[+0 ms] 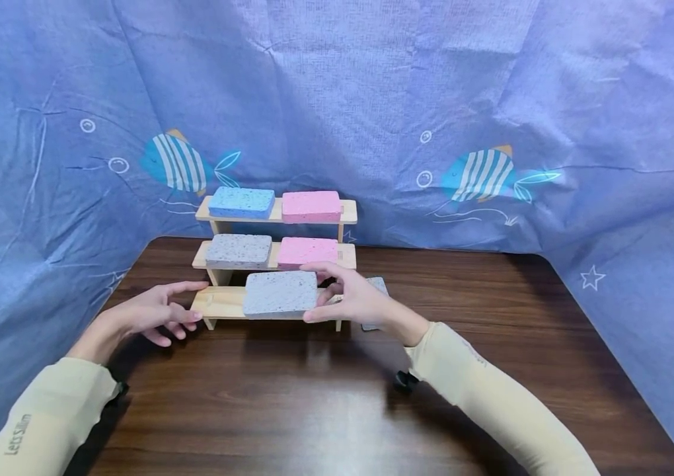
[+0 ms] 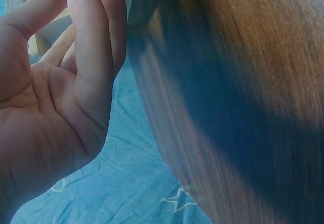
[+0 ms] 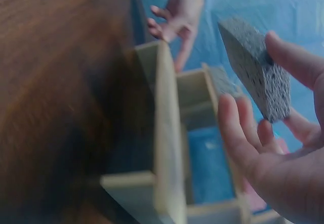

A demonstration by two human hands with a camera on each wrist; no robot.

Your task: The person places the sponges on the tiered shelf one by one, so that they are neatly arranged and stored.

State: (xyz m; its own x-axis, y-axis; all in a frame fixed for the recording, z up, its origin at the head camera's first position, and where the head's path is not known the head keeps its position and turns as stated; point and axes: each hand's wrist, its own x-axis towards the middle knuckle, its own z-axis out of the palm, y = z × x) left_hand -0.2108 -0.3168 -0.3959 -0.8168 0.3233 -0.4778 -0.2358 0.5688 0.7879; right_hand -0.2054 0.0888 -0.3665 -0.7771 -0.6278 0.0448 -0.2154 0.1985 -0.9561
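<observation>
A grey speckled sponge is pinched at its right end by my right hand, in front of and above the bottom shelf of a wooden three-step stand. The right wrist view shows this sponge held between thumb and fingers, apart from the boards. My left hand is at the left end of the bottom shelf, thumb at its front corner and index finger at its back corner. The other left fingers hang loosely curled. In the left wrist view, the left hand hides most of the stand.
On the top shelf lie a blue sponge and a pink sponge. The middle shelf bears a grey sponge and another pink sponge. One more grey sponge, partly hidden by my right hand, lies on the brown table.
</observation>
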